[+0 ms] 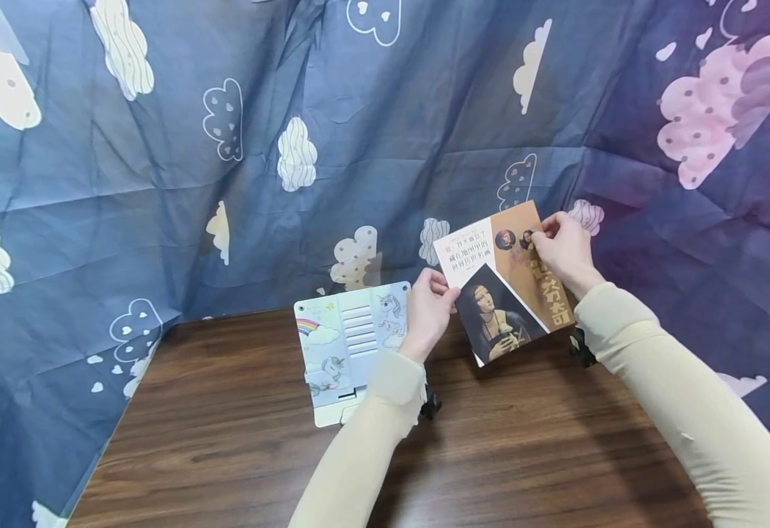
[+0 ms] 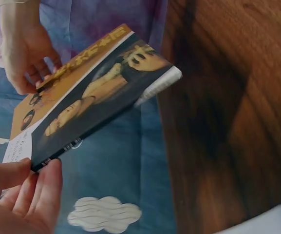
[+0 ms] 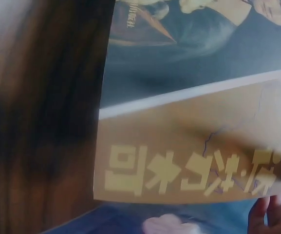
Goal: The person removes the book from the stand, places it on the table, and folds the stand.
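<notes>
In the head view a thin paperback book [image 1: 500, 323] is held up, tilted, above the back of the table. Its cover has a portrait on black, an orange-brown part and a white corner with Chinese print. My left hand [image 1: 424, 312] pinches the spine edge between thumb and fingers, as the left wrist view also shows at the book's [image 2: 91, 97] near corner. On the opposite edge my right hand [image 1: 566, 249] grips the book, thumb on the front cover. Only the fingertips of the right hand [image 3: 276, 214] show in the right wrist view, at the cover's edge.
A pale unicorn-print book stand [image 1: 328, 356] with a slotted middle panel is on the dark wooden table [image 1: 226, 440], left of the book and partly behind my left arm. A blue cloud-patterned cloth [image 1: 385, 132] hangs behind the table and down its sides.
</notes>
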The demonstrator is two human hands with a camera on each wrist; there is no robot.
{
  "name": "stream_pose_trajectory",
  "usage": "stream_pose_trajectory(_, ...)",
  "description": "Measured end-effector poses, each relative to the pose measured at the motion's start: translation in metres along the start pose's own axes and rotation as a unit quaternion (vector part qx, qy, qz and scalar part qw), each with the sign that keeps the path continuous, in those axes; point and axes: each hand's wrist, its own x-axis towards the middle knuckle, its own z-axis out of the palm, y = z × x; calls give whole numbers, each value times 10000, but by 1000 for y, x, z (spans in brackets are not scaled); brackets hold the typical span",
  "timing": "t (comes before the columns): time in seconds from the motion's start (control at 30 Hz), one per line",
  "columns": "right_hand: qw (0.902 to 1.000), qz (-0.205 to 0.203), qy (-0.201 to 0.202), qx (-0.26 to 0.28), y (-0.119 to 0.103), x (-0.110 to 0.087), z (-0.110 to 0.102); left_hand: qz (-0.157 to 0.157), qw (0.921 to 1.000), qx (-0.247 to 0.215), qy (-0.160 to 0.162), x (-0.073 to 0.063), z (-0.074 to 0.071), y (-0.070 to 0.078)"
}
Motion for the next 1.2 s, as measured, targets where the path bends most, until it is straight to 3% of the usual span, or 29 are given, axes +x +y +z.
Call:
stream_pose_trajectory(0.27,9963,397,-678,-336,51,-9,6,-599,9959,669,102,-10,26,-19)
stream_pose_trajectory(0.57,9849,847,-1481,-297,87,-20,15,-1100,9911,755,-5,-26,45,-42)
stream_pose_trajectory(0.83,9616,1543,-2244,329,118,-26,17,-1566,9872,310,-55,-38,62,-55)
stream_pose_trajectory(1.2,9211,2129,-3195,653,143,-43,11,-1690,9839,521,-252,-50,71,-66)
